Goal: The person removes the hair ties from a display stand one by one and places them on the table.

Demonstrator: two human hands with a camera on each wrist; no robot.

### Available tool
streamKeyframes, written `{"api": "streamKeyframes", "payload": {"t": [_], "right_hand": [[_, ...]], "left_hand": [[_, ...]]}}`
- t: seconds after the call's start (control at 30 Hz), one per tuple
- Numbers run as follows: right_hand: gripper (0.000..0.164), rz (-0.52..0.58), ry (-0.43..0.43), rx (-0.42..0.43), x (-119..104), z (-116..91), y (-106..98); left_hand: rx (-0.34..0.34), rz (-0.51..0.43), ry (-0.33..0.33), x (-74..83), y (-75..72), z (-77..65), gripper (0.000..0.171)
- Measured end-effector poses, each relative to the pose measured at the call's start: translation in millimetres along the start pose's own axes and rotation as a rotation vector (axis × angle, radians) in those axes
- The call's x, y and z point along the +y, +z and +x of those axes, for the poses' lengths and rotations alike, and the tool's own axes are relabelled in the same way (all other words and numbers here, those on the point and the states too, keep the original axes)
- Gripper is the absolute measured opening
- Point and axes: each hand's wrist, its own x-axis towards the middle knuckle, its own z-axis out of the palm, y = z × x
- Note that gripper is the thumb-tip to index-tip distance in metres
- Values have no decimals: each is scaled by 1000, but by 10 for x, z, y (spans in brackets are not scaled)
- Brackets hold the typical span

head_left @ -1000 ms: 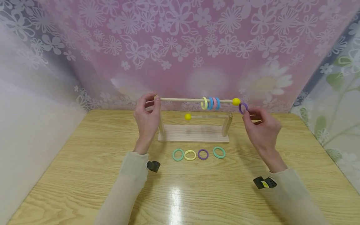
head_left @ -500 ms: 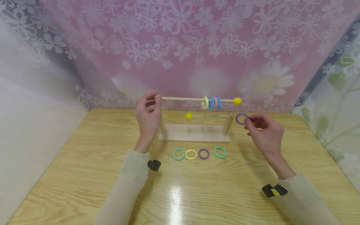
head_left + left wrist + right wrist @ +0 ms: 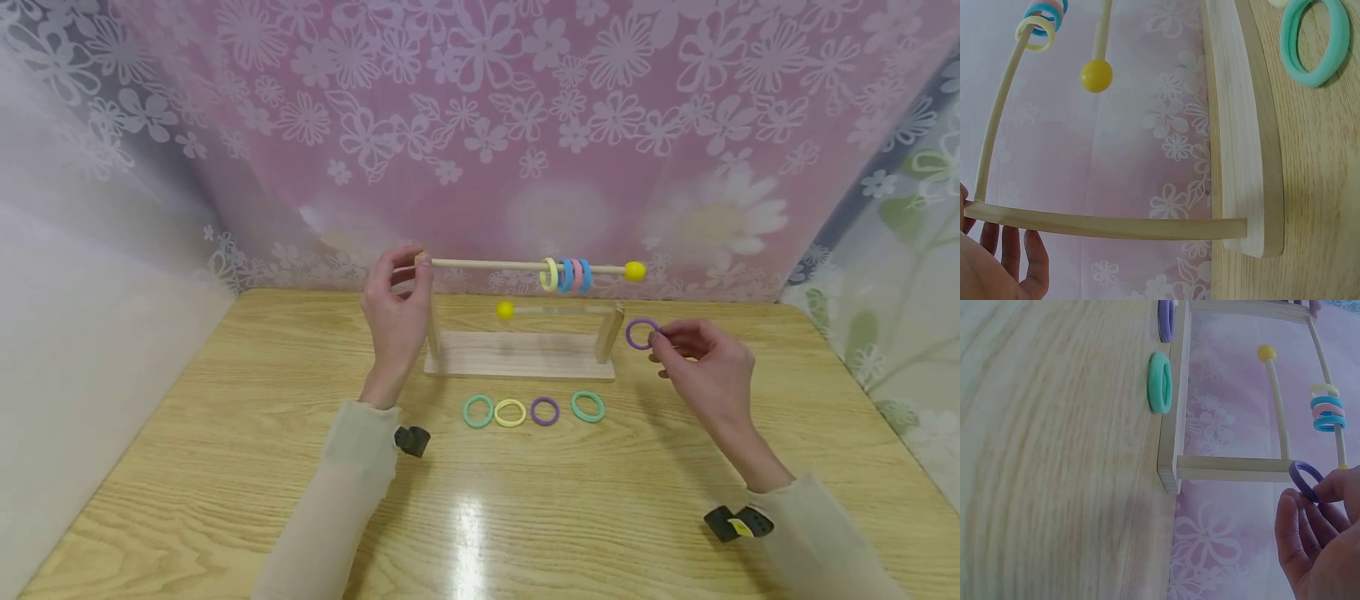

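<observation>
Four loose rings (image 3: 533, 411) lie on the worktop (image 3: 600, 500) before the wooden stand (image 3: 517, 357); beyond, just to its right, the right hand (image 3: 708, 358) pinches a purple ring (image 3: 628, 335), while the left hand (image 3: 393, 304) grips the left post (image 3: 1116, 226), whose upper rod (image 3: 480, 264) carries yellow, blue, pink and blue rings (image 3: 577, 274)

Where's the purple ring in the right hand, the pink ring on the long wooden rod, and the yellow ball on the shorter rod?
Thin purple ring (image 3: 1295, 478), right wrist view: left rim.
Pink ring (image 3: 577, 275), head view: middle of its band.
Round yellow ball (image 3: 1096, 75), left wrist view: middle of its surface.
</observation>
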Motion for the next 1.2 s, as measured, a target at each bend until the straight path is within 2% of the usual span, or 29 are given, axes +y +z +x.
{"api": "streamKeyframes", "payload": {"t": [0.23, 0.67, 1.07, 1.2], "right_hand": [[20, -55, 11, -75, 6, -85, -37], [23, -119, 115, -209, 55, -213, -76], [26, -141, 167, -252, 124, -250, -84], [28, -142, 174, -268, 135, -257, -91]], "left_hand": [[1, -2, 11, -8, 3, -4, 22], [2, -2, -9, 7, 5, -11, 22], [3, -8, -23, -9, 6, -2, 22], [-5, -13, -7, -14, -7, -4, 23]]}}
